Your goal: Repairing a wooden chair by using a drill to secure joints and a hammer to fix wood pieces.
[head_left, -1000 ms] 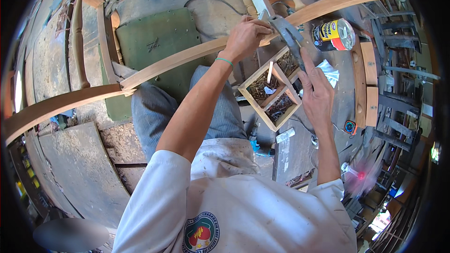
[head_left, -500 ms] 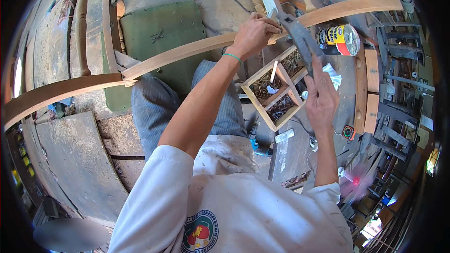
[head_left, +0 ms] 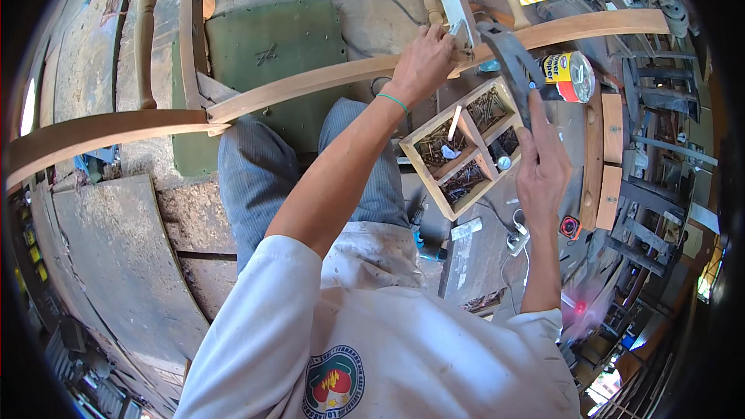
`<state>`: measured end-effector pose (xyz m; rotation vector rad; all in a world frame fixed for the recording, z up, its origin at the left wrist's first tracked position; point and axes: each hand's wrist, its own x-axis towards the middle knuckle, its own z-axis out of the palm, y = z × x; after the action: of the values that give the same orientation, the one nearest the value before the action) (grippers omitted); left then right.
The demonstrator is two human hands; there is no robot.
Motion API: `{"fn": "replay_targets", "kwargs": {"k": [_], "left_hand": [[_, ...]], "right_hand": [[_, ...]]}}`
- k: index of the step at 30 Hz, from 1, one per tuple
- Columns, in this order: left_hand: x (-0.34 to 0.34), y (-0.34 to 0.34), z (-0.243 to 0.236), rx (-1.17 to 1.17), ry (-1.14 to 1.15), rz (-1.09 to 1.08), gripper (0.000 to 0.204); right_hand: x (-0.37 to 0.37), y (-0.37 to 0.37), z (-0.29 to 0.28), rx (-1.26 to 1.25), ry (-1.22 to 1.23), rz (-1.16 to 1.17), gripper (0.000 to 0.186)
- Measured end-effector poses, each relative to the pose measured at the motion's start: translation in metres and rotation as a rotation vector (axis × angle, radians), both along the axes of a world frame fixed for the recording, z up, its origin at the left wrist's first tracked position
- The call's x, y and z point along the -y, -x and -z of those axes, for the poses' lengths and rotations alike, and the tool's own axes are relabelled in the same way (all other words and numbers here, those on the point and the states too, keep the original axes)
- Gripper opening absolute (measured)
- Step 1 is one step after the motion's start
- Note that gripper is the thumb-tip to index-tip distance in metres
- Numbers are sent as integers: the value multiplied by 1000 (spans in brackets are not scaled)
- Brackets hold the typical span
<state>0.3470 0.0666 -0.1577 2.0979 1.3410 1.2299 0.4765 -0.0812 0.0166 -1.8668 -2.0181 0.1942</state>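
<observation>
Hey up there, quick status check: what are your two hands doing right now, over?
Left hand pressed on curved wooden rail, at small metal piece. Right hand grips dark hammer, raised. Wooden nail tray below; nothing between hammer and rail.

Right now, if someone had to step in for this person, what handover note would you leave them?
Left hand: pressed on the long curved wooden rail, fingers at a small light piece against the rail's top edge; I cannot tell what the piece is.
Right hand: gripping the handle of a hammer, head raised close to the left hand's spot.
Nearby: a wooden divided tray of nails sits under the hands, a yellow can beside it, and a green seat pad lies beyond the rail.
Done: rail is held in place, hammer is up.
Left: the pictures do not show whether any nail is driven yet.
</observation>
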Motion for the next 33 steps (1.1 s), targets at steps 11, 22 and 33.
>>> {"fn": "replay_targets", "kwargs": {"k": [11,22,33], "left_hand": [[7,3,-8,-131,112,59,22],[8,4,1,-172,130,58,19],[3,0,-3,-126,117,22,26]], "right_hand": [[-10,-22,32,40,-54,-63,48],[-18,-35,62,172,-1,-32,52],[3,-30,30,152,-354,-319,43]]}}
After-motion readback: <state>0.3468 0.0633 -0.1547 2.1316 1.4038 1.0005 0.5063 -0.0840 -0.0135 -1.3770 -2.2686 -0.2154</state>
